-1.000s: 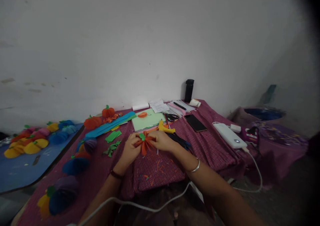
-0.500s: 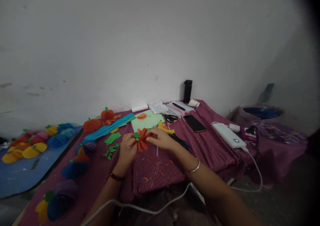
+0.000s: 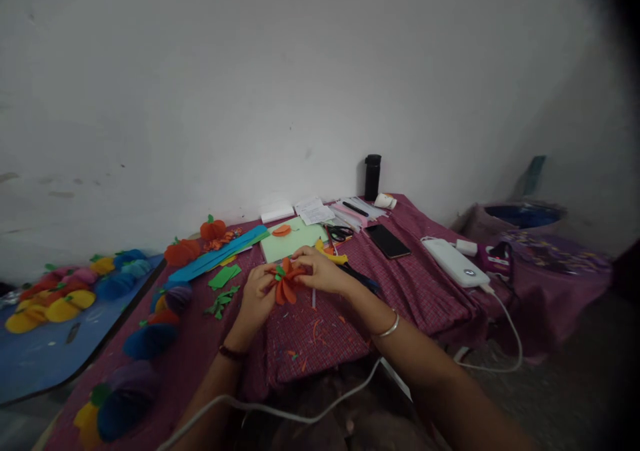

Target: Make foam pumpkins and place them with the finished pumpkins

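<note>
Both of my hands hold a small orange paper pumpkin [image 3: 285,284] with a green leaf above the maroon checked cloth [image 3: 320,334]. My left hand [image 3: 256,296] pinches its left side and my right hand [image 3: 320,272] grips its right side and top, fingers curled. A yellow glue gun [image 3: 331,252] lies just behind my right hand. Green paper scraps [image 3: 223,290] lie to the left of my left hand. A light green sheet [image 3: 295,238] with an orange cutout sits further back.
Finished paper pumpkins in several colours lie on the table's left side [image 3: 150,331] and on a blue board [image 3: 45,344]. Scissors [image 3: 341,232], a phone [image 3: 389,241], a white power bank [image 3: 455,262] with a cable, papers and a black bottle [image 3: 371,177] stand behind and to the right.
My hands have turned and reshaped the orange pumpkin, lifting it slightly and keeping hold of it. The view has tilted a little.
</note>
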{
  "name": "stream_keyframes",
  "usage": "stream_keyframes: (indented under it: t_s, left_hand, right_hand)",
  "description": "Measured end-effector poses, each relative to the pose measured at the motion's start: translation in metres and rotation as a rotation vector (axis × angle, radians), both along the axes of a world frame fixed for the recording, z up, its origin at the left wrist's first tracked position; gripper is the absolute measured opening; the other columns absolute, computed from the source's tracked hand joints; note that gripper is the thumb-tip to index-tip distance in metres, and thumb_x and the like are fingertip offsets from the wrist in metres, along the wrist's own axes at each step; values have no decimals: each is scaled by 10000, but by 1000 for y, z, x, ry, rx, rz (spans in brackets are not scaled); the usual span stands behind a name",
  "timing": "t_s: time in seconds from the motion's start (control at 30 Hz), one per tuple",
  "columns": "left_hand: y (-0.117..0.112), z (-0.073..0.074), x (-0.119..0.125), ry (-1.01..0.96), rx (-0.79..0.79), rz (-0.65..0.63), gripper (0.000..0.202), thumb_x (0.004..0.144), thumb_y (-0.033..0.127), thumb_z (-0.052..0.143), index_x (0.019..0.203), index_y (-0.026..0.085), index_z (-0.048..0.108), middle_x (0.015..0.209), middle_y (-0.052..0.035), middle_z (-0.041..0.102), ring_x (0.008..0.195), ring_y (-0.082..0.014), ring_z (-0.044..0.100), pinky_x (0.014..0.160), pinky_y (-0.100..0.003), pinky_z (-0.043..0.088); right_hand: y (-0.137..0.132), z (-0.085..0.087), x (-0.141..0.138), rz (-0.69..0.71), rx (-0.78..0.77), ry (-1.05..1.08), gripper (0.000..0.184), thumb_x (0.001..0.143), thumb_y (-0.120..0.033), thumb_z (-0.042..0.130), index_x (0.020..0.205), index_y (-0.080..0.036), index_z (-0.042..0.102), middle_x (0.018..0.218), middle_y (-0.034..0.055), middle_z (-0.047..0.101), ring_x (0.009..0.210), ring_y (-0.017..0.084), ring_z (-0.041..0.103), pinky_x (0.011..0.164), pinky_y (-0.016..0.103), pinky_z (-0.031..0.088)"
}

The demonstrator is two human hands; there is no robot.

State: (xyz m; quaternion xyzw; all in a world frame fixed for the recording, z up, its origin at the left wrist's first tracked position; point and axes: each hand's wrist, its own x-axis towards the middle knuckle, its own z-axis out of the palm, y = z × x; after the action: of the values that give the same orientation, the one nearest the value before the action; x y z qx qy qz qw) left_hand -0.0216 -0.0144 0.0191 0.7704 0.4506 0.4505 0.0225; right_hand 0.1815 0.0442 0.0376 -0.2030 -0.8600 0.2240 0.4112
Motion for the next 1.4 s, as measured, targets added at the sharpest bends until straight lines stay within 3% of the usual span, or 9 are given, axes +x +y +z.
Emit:
stream_keyframes:
  t_s: [0.3, 0.47, 0.73, 0.9, 1.2, 1.4]
  left_hand:
    - [1, -4, 4, -74, -98, -68, 174, 860, 265, 562, 902, 227, 727, 1223, -89, 585, 1142, -239, 538, 980, -414, 434]
    - [1, -3, 7, -30, -70, -65, 205, 860, 266, 557, 983, 237, 718, 1281, -88, 567, 1194, -252, 506, 1021, -452, 394]
    - [5, 3, 3, -79, -73, 4, 168, 837, 285, 570, 829, 215, 722, 1284, -101, 566, 1236, -272, 482, 1038, -469, 373]
    - [5, 2, -4, -169, -118, 52, 130, 777, 289, 627, 702, 198, 682, 1244, -104, 589, 1206, -282, 505, 1021, -464, 381]
    - [8, -1, -11, -428, -203, -8, 173, 797, 334, 624, 745, 180, 684, 1264, -115, 570, 1187, -257, 535, 1004, -430, 422]
    - [5, 2, -12, -492, -46, 48, 202, 798, 311, 632, 962, 200, 667, 1235, -99, 570, 1188, -236, 526, 1005, -414, 427]
  right_hand:
    - [-9, -12, -16, -25, 21, 39, 105, 775, -72, 606, 785, -168, 648, 1121, 70, 565, 1068, 191, 540, 961, 363, 422]
    - [-10, -13, -20, -36, 40, 25, 156, 770, -65, 609, 647, -159, 587, 1167, 72, 586, 1075, 201, 541, 959, 381, 413]
    - [-7, -9, -19, -100, -3, 65, 95, 821, -100, 585, 767, -165, 629, 1170, 92, 588, 1110, 197, 542, 988, 384, 407]
    - [-2, -9, -16, -109, 2, 120, 144, 870, -117, 547, 798, -172, 660, 1074, 75, 636, 1029, 178, 576, 944, 364, 435]
    - [4, -15, -17, -85, -224, 205, 87, 786, -86, 643, 806, -155, 691, 1060, 75, 606, 1033, 170, 581, 942, 329, 437]
    - [3, -15, -16, -129, -173, 183, 115, 797, -77, 613, 766, -170, 673, 989, 48, 601, 951, 152, 587, 877, 302, 458]
